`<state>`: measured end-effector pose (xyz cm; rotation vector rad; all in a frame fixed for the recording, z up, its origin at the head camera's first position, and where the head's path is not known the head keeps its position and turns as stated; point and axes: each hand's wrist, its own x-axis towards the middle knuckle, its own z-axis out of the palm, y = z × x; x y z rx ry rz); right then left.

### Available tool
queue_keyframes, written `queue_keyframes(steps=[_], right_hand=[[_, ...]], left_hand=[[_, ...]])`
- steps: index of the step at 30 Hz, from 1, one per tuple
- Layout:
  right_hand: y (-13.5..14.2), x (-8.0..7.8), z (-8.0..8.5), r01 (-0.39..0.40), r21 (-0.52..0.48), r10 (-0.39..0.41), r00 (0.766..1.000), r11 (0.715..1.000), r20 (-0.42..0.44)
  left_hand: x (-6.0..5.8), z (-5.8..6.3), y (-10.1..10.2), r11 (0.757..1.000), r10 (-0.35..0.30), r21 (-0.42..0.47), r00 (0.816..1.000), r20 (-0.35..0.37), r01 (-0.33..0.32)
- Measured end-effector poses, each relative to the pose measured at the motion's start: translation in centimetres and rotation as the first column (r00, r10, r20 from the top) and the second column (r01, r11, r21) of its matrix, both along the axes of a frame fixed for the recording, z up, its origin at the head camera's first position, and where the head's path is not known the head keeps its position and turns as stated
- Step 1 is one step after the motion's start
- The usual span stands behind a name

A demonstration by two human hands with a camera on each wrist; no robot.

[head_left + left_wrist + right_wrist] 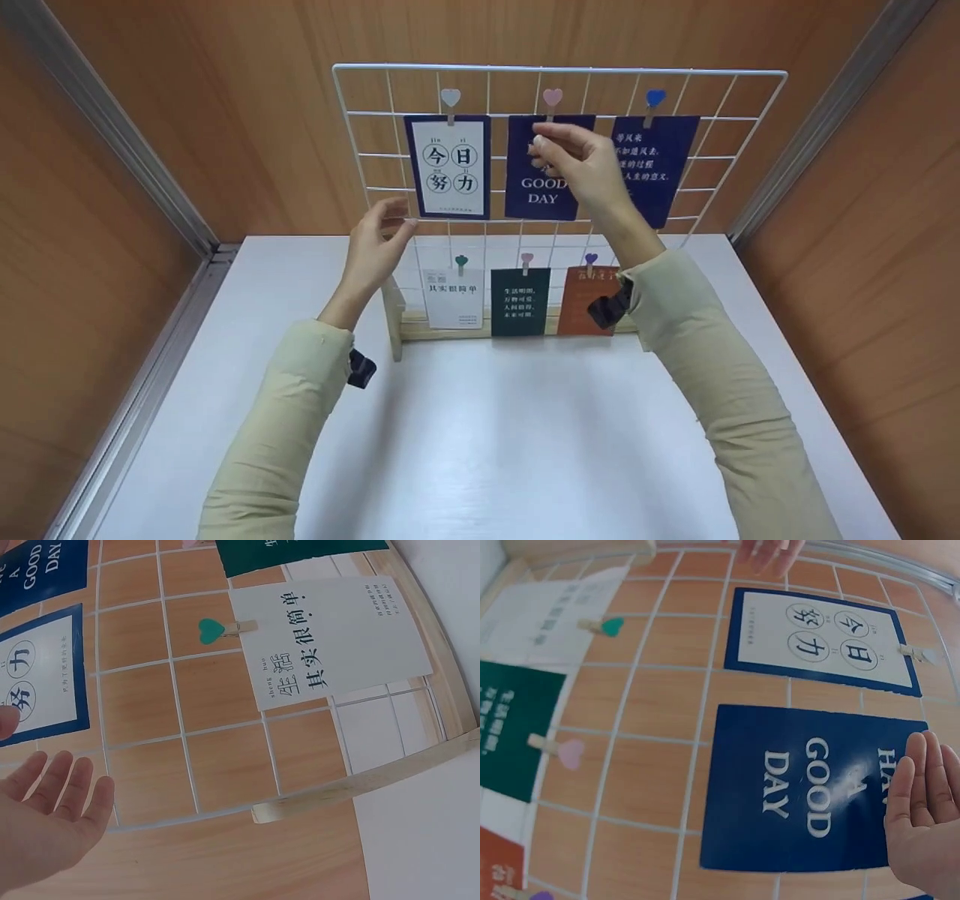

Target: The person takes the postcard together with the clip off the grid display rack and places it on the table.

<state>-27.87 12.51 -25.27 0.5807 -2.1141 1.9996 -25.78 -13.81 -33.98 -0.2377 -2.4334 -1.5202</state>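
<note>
My right hand [589,161] is raised in front of the navy "GOOD DAY" card [772,787], just below the pink heart clip [553,97] at its top. In the right wrist view its fingers are fairly straight, overlap the card's upper edge and hold nothing visible. Near the lower left corner of the blue-bordered white card [452,169], my left hand [379,244] hovers with loosely bent fingers and nothing in them. That card hangs from a white heart clip [451,97]. Another navy card [660,169] hangs at right under a blue heart clip [655,98], partly behind the right hand.
The white wire grid [487,68] stands in a wooden base [450,335] on a white table [450,435]. Along its lower part hang a white card [454,300], a green card [518,319] and an orange card [581,300]. Wood-patterned panels [187,112] enclose the table.
</note>
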Motion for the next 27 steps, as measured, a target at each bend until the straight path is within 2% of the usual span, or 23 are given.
queue_keyframes(steps=[11,17,22,27], right_hand=[[-3.5,-0.9,2.2,0.034,0.066,-0.033,0.999,0.997,-0.005],[-4.9,-1.2,2.7,0.020,0.090,-0.020,1.000,0.996,0.001],[-5.9,-1.3,2.9,0.029,0.075,-0.033,0.998,0.997,0.050],[-6.8,-1.5,2.9,0.034,0.070,-0.038,0.998,0.997,0.051]], left_hand=[[-0.4,0.1,0.6,1.000,0.009,-0.004,0.999,-0.046,-0.009],[-0.5,0.1,0.9,1.000,0.009,0.005,0.999,-0.048,-0.009],[-0.5,-0.1,1.0,1.000,0.008,-0.001,0.999,-0.049,-0.008],[-0.6,-0.2,1.2,1.000,0.018,0.008,0.999,-0.043,-0.017]])
